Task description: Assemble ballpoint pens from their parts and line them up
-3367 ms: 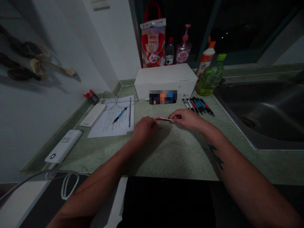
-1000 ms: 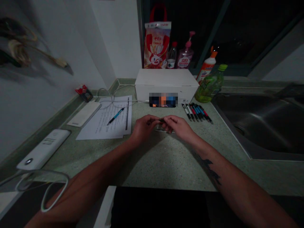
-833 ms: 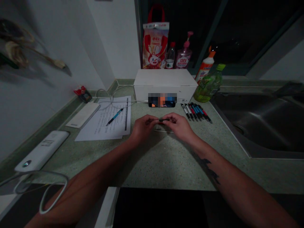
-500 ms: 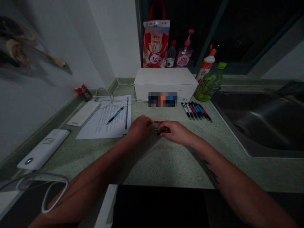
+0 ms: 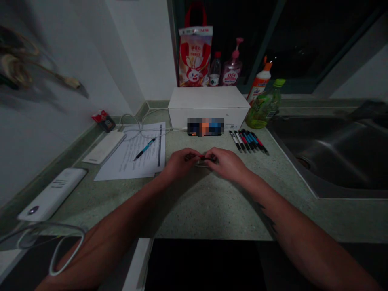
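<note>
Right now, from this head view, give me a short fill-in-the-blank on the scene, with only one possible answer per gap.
The left hand and the right hand meet around a small pen piece, in front of a ____ cardboard box.
The loose pen on the paper sheets has a ____ barrel.
The steel sink lies to the ____ of the right hand.

Missing words: white; blue; right.
</note>
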The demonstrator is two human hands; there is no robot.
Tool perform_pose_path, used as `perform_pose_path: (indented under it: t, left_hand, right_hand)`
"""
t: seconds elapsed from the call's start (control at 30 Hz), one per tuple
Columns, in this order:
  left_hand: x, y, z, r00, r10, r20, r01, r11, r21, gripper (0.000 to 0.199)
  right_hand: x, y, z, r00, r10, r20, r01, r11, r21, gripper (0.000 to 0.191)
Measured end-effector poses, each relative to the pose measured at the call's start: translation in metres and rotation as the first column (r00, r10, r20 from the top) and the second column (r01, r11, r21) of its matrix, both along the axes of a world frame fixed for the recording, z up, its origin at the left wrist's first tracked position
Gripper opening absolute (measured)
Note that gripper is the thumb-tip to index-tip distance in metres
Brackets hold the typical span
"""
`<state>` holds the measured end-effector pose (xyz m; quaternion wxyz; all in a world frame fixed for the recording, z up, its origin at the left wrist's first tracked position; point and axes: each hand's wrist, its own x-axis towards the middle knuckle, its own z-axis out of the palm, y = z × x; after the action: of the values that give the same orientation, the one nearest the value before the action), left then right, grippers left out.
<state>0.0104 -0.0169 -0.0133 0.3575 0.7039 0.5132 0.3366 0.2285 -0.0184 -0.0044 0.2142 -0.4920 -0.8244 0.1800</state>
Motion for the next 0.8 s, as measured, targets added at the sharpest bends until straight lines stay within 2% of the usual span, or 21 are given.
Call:
perform_pose_path:
  t: [0.07,0.17,0.27,0.43,0.53,0.63,0.73,0.8]
  left_hand:
    - [0.0001,0.0009,-0.0008,0.993,-0.011,0.12,0.013,1.0,-0.021,0.011]
    - [-0.0002,0.0023,-0.0029,0.978,0.029,0.206,-0.016,0.998,-0.063,0.012]
    - [0.0004,0.0024,-0.0038,0.966,0.071,0.247,-0.048,0.994,-0.098,0.012]
    - [0.0032,-0.0002,-0.0012,0.96,0.072,0.269,-0.025,0.984,-0.175,0.01]
    - [0.0046,-0.0016,0.0004,0.964,0.096,0.248,-0.05,0.982,-0.184,0.01]
    - [0.0056,-0.003,0.0018,0.967,0.096,0.236,-0.065,0.989,-0.136,0.01]
    - [0.0063,-0.0041,0.0032,0.969,0.075,0.235,-0.058,0.995,-0.082,0.01]
    - [0.0065,-0.0044,0.0037,0.97,0.073,0.231,-0.059,0.996,-0.066,0.009]
  right_hand:
    - [0.001,0.0008,0.0009,0.998,-0.015,-0.053,0.017,0.999,0.035,0.007]
    - [0.001,0.0006,0.0004,0.993,0.007,-0.121,0.003,0.997,0.079,0.007]
    - [0.0004,-0.0001,-0.001,0.984,0.03,-0.175,-0.01,0.994,0.111,0.007]
    - [0.0015,-0.0003,-0.0001,0.975,0.05,-0.217,-0.02,0.99,0.138,0.006]
    - [0.0009,-0.0014,0.002,0.971,0.05,-0.233,-0.027,0.994,0.103,0.003]
    - [-0.0017,-0.003,0.0033,0.958,0.011,-0.287,0.004,0.999,0.053,0.005]
    - [-0.0041,-0.0032,0.0025,0.926,-0.02,-0.376,0.004,0.999,-0.042,0.016]
    - [-0.0043,-0.0021,0.0011,0.906,-0.03,-0.421,-0.017,0.994,-0.107,0.015]
